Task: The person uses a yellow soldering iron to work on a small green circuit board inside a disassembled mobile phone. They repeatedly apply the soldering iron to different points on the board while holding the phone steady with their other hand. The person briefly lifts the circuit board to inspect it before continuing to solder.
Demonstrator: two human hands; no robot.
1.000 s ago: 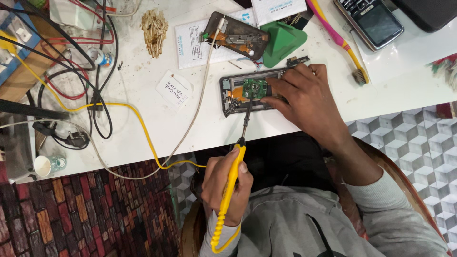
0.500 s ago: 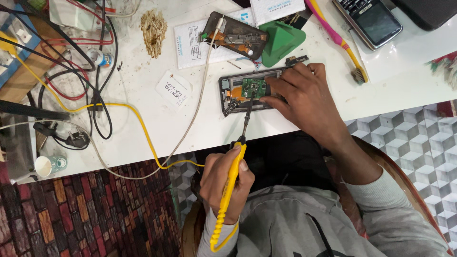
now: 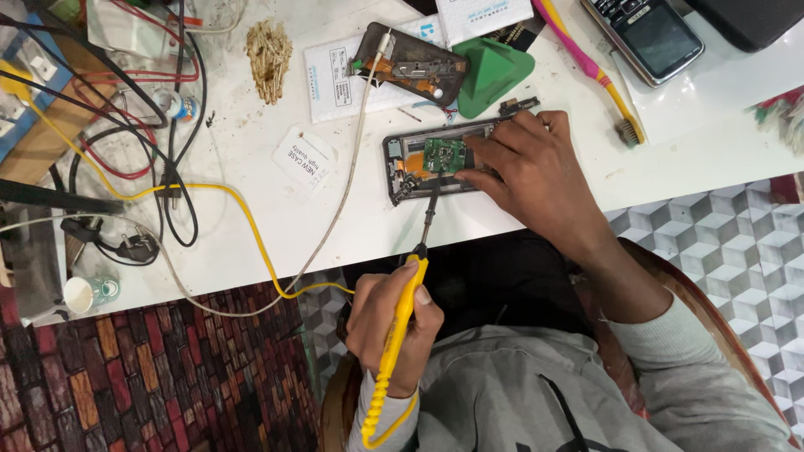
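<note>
A yellow soldering iron [image 3: 400,335] is gripped in the left hand [image 3: 392,331], its tip at the opened phone [image 3: 435,159] on the table [image 3: 251,226]. The phone is pressed down by the right hand [image 3: 536,172], fingers spread.

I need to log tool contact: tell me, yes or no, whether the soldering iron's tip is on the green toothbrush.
No. The soldering iron, held in the left hand, points its tip at the opened phone; the only toothbrush is pink and yellow and lies apart.
</note>
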